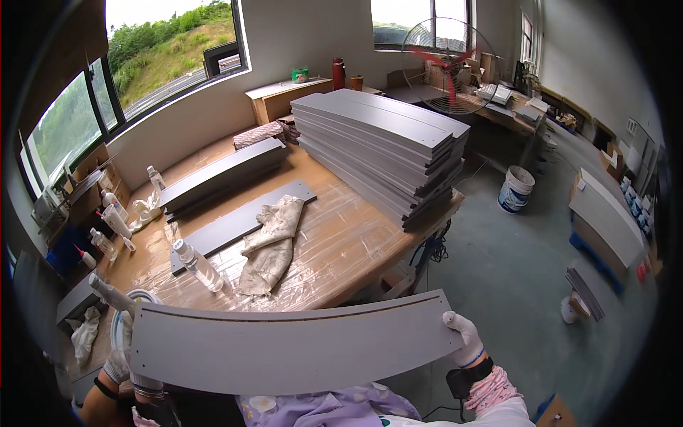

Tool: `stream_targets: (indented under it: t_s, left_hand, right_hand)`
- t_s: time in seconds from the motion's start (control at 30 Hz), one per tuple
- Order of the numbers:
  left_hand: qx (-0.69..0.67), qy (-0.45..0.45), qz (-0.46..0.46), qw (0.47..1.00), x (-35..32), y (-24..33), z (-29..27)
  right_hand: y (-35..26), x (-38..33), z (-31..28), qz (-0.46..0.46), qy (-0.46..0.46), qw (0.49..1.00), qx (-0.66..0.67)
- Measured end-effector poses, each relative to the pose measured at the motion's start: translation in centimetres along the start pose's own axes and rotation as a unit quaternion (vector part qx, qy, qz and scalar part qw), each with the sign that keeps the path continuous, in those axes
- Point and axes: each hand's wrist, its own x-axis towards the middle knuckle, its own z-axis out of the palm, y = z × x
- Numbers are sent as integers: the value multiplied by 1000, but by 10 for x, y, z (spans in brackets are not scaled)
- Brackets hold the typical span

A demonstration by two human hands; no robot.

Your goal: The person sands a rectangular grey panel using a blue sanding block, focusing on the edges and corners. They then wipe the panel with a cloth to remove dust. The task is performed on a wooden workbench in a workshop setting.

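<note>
A long grey panel, slightly curved to the eye, is held up in front of me, tilted, with a brown groove along its far edge and small holes at its ends. My right hand, in a white knit glove, grips its right end, thumb on the near face. At the left end my left hand, also gloved, holds the panel; most of it is hidden behind the board. White gloved fingers point past the left end, beside a bare forearm with a dark band; whose they are I cannot tell.
On the plastic-covered table are a tall panel stack, a smaller stack, a single panel, a rag and a clear bottle. A fan and a bucket stand beyond; more panels lie right.
</note>
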Motion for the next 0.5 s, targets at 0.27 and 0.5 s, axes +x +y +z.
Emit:
stream_targets:
  t_s: [0.27, 0.5]
  left_hand:
    - [-76, -249, -4, 965, 43, -57, 168]
    - [-18, -217, -44, 975, 27, -116, 157]
  right_hand:
    - [-128, 27, 50, -334, 66, 933, 116]
    - [-296, 164, 67, -421, 143, 895, 31]
